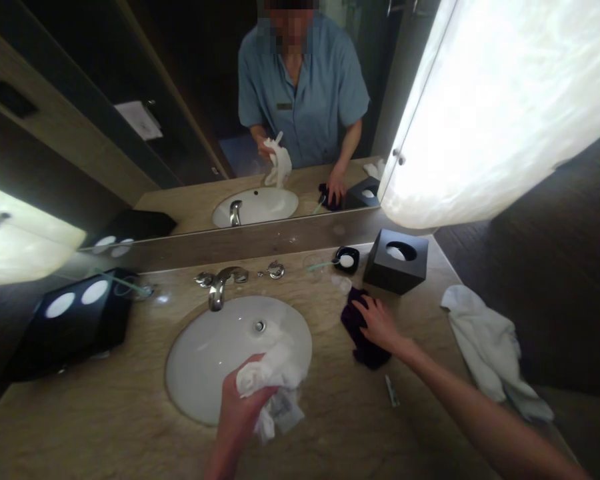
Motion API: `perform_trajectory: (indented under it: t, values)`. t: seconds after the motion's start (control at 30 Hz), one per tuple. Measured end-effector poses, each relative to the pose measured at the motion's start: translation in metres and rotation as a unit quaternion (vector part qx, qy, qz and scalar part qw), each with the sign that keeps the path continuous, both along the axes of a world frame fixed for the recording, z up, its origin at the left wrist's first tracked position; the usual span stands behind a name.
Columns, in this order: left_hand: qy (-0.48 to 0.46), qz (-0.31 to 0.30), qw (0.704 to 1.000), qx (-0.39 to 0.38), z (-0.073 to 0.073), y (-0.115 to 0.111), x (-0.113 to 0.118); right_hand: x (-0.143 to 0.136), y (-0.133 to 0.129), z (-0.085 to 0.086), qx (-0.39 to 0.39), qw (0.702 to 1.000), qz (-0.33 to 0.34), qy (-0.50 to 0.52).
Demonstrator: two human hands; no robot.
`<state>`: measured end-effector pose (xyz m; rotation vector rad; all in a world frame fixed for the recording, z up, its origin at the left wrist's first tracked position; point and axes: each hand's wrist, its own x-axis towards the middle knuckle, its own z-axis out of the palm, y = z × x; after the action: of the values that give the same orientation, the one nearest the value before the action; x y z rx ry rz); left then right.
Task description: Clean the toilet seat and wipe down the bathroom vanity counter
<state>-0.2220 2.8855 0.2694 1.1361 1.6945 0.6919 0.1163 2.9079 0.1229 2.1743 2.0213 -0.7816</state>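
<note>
Crumpled white tissue or cloth (285, 367), with a clear plastic piece hanging below it, is held in my left hand (247, 393) over the front rim of the oval sink (205, 347). To the right of the sink, my right hand (377, 323) rests on a dark purple cloth (355, 323) lying on the marble counter (330, 427). The fingers are spread over the cloth's upper part; whether they grip it is hard to tell. Just below the cloth lies a small tube (392, 391).
A chrome faucet (220, 287) stands behind the sink. At the back right are a black soap dish (347, 261) and a black tissue box (397, 263). A white towel (485, 333) hangs at the right edge, and a black tray (75, 327) sits left. The mirror (195, 100) shows a person.
</note>
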Motion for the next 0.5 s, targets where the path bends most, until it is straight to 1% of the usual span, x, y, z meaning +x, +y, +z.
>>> perform_trajectory:
  t: [0.07,0.13,0.17,0.2,0.23,0.27,0.3,0.33,0.37,0.4,0.43,0.47,0.5]
  values:
    - [-0.04,-0.021,0.999,-0.025,0.01,-0.004,0.001,-0.001,0.014,0.003,-0.004,1.0,0.014,0.018]
    - [-0.074,-0.06,0.994,-0.056,0.018,-0.008,0.017,-0.006,0.04,0.002,0.022,1.0,-0.008,0.019]
    - [-0.092,-0.08,0.989,-0.081,0.019,-0.01,0.03,-0.011,0.055,0.0,0.038,0.999,-0.022,0.014]
    - [-0.106,-0.101,0.983,-0.109,0.017,-0.012,0.044,-0.016,0.069,-0.003,0.049,0.998,-0.03,0.011]
    - [-0.115,-0.118,0.977,-0.137,0.011,-0.013,0.057,-0.022,0.08,-0.004,0.051,0.998,-0.033,0.014]
    - [-0.122,-0.129,0.971,-0.161,0.001,-0.014,0.069,-0.03,0.086,-0.005,0.051,0.998,-0.032,0.025]
    - [-0.129,-0.12,0.968,-0.176,-0.012,-0.014,0.079,-0.038,0.089,-0.004,0.055,0.997,-0.028,0.044]
    - [-0.146,-0.088,0.967,-0.189,-0.027,-0.012,0.086,-0.047,0.086,0.0,0.061,0.996,-0.021,0.069]
    - [-0.177,-0.035,0.963,-0.199,-0.043,-0.01,0.092,-0.057,0.078,0.006,0.068,0.993,-0.012,0.1]
    - [-0.221,0.032,0.952,-0.208,-0.06,-0.006,0.095,-0.068,0.067,0.013,0.076,0.988,-0.002,0.133]
    - [-0.275,0.092,0.932,-0.218,-0.074,-0.001,0.097,-0.079,0.053,0.022,0.083,0.983,0.008,0.164]
    - [-0.326,0.14,0.907,-0.225,-0.087,0.004,0.098,-0.09,0.039,0.031,0.089,0.977,0.014,0.193]
    - [-0.367,0.169,0.885,-0.231,-0.097,0.01,0.099,-0.099,0.025,0.039,0.093,0.971,0.013,0.22]
